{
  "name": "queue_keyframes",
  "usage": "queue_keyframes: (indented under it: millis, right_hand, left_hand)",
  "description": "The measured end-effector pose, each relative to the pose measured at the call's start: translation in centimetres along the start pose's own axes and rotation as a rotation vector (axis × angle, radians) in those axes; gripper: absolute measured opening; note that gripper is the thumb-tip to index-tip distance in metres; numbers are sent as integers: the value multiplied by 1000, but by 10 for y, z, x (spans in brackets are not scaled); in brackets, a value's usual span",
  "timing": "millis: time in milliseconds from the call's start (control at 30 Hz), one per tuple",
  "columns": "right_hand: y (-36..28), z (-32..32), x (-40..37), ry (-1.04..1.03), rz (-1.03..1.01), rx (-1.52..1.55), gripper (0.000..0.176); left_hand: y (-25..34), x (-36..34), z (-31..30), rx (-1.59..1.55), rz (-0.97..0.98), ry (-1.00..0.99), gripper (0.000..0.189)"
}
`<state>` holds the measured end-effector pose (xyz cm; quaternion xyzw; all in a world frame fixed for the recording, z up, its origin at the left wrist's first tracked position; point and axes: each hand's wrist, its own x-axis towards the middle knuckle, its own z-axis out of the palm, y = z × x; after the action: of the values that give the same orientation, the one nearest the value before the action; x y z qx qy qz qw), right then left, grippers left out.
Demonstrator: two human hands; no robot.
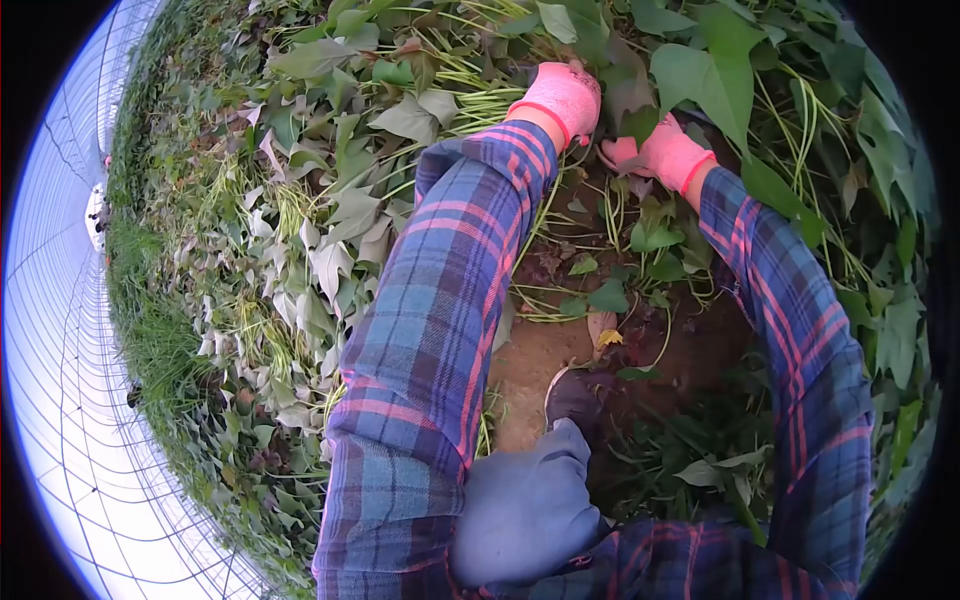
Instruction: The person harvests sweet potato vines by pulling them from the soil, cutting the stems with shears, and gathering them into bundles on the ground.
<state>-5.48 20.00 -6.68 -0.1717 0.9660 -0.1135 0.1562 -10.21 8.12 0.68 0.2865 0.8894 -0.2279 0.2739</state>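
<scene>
Left hand (560,100): gloved in pink, resting at upper centre of the frame among leafy vines (480,105); fingertips mostly hiding.
Right hand (665,155): gloved in pink, lying just beside the left, slightly lower and to the right; a broad leaf (715,80) is hanging above it.
Grip: both hands are disappearing partly into foliage; cannot tell whether either is closing on a stem.
Vines: spreading across the upper half of the frame, pale stems bunching to the left of the left hand.
Handling, as judged: stems seeming light and pliant, leaves soft and prone to tearing; the bunched stems, low near the soil, are offering a better hold than the blades.
Soil (520,430): showing brown at centre, below the hands.
Yellow leaf (609,338): lying just above the shoe (573,400).
Plaid sleeves (420,300): covering both arms, rising from the lower edge.
Trouser knee (525,505): bending at lower centre.
Grass (155,320): growing at left, beside a pale, dark-lined covering (60,400).
</scene>
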Motion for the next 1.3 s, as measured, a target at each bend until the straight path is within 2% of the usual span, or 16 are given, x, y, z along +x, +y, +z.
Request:
queue_keyframes:
  millis: [67, 233, 333, 400, 467, 533, 567, 633, 667, 733, 767, 833, 933, 1067, 1200, 1300]
  right_hand:
    - [-2, -1, -3, 9, -24, -82, 26]
    - [2, 8, -8, 214, -190, -145, 28]
    - [-3, -3, -27, 238, -133, -142, 29]
    - [-10, -13, -45, 275, -92, -40, 29]
    - [-13, -29, -69, 322, -41, 52, 29]
    - [-18, -38, -98, 381, -32, 406, 29]
    - [-18, -38, -113, 381, -29, 407, 29]
    - [-17, -36, -138, 563, -149, 263, 29]
    - [-21, -38, -142, 567, -153, 264, 29]
    - [-30, -43, -147, 411, 75, 727, 31]
    - [-33, -44, -149, 409, 71, 726, 31]
    - [-40, -48, -149, 295, 153, 805, 33]
    - [-48, -36, -150, 321, 95, 914, 33]
    - [-53, -33, -158, 188, 142, 886, 33]
    - [-53, -23, -170, 154, 144, 827, 33]
    - [-57, -20, -185, 112, 175, 875, 32]
  left_hand:
    - [2, 0, 2, 39, 10, 12, 42]
    - [7, -17, 2, 2, -73, 69, 43]
    - [4, -27, 13, -133, -155, 156, 42]
    - [2, -59, 18, -275, -154, 344, 38]
    - [3, -109, 29, -386, -130, 645, 33]
    - [2, -179, 38, -594, -129, 863, 26]
    - [0, -213, 45, -740, -134, 947, 24]
    - [1, -268, 63, -846, -281, 967, 28]
    - [6, -288, 68, -1015, -367, 932, 26]
    - [9, -312, 82, -1059, -463, 846, 25]
    - [11, -315, 81, -1060, -468, 847, 25]
    - [18, -314, 72, -703, -330, 860, 23]
    - [25, -286, 43, -443, -156, 826, 32]
    - [34, -187, 32, -101, 7, 839, 30]
    - [18, -95, 15, 60, 55, 494, 43]
    - [6, -68, 9, 68, 22, 423, 46]
